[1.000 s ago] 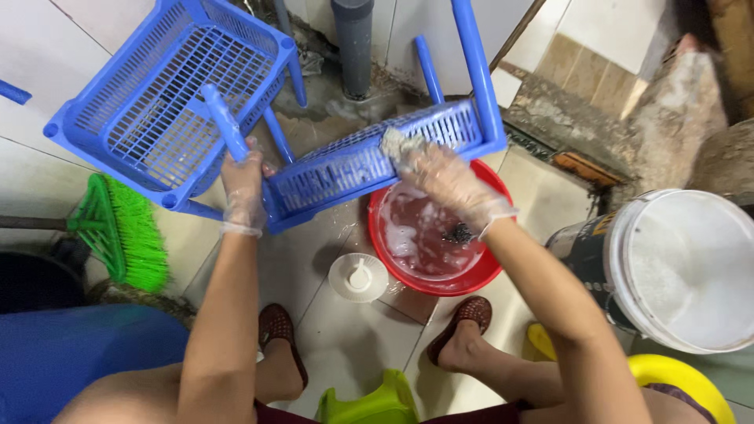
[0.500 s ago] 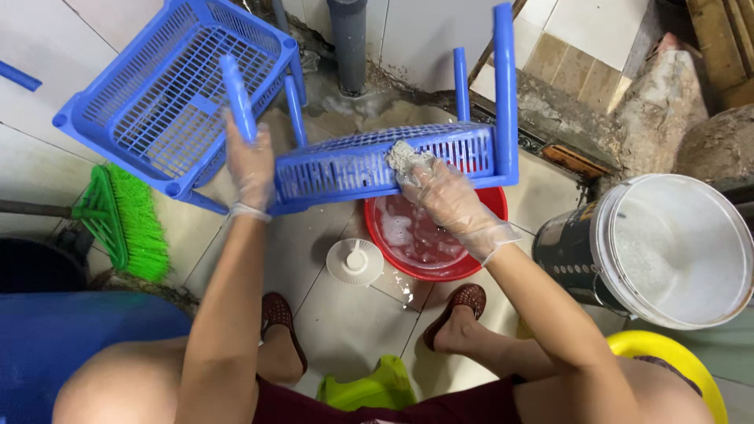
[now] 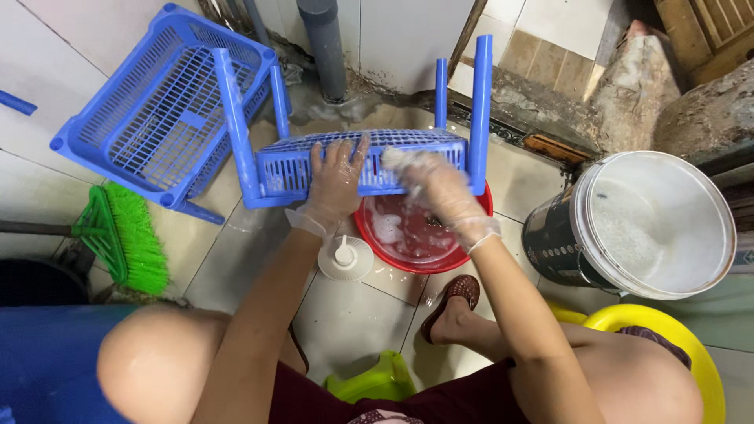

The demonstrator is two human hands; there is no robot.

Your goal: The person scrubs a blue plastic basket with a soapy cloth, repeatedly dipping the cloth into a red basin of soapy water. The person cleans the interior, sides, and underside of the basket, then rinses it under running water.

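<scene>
Centre frame: gloved left hand (image 3: pixel 336 177) grips blue slatted rack (image 3: pixel 365 161); right hand (image 3: pixel 440 188) presses on its side, grasp unclear. Beneath, red basin (image 3: pixel 412 235) holds soapy water. Right: white bucket (image 3: pixel 656 224), foamy liquid inside.

I saw the blue plastic lattice rack (image 3: pixel 369 161) lying on its side above the red basin (image 3: pixel 408 235), legs pointing away, soapy.
</scene>
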